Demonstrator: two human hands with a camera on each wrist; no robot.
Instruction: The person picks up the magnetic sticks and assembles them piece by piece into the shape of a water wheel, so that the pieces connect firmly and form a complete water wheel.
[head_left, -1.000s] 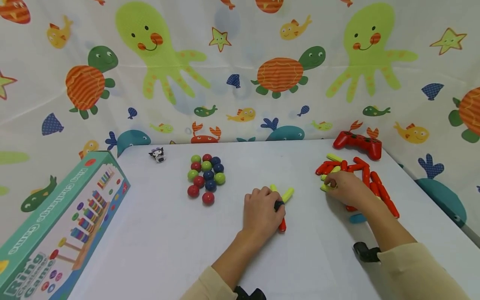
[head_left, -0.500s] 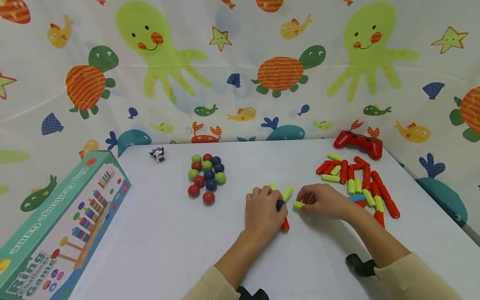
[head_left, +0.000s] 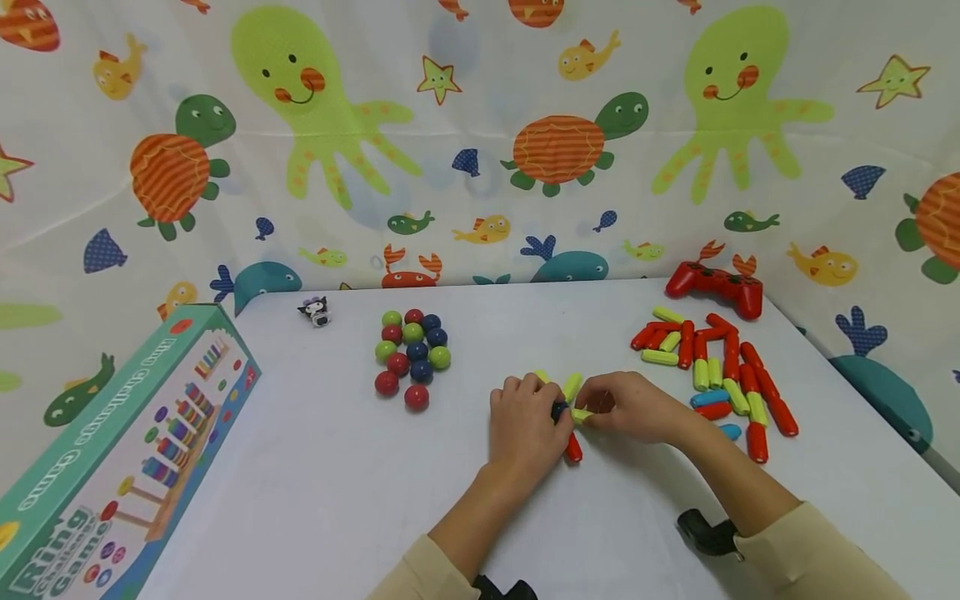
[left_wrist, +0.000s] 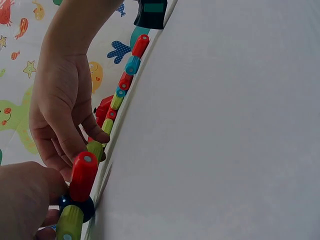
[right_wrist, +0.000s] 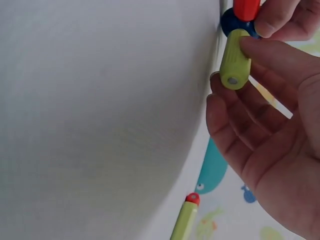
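Note:
My left hand [head_left: 521,425] holds a dark blue ball [head_left: 558,409] on the table, with fingers and thumb curled about it. A red magnetic stick [left_wrist: 83,176] and yellow-green sticks [head_left: 573,386] stick out from this ball, and the hand covers part of them. Between thumb and fingers, my right hand [head_left: 626,408] pinches another yellow-green magnetic stick [right_wrist: 235,60]. A metallic disc shows in its near end. In the right wrist view its far end meets the blue ball [right_wrist: 230,22], beside the left hand's fingertips [right_wrist: 272,25].
Red, yellow-green and blue sticks [head_left: 686,343] lie grouped at right, with a red game controller [head_left: 715,289] behind them. Red, green and blue balls [head_left: 416,351] are gathered left of centre. A small figurine [head_left: 316,311] and a ring-game box [head_left: 135,450] stand farther left.
My right hand has come left from the stick group, bringing a yellow-green stick to the blue ball. My left hand has stayed at the ball almost unmoved.

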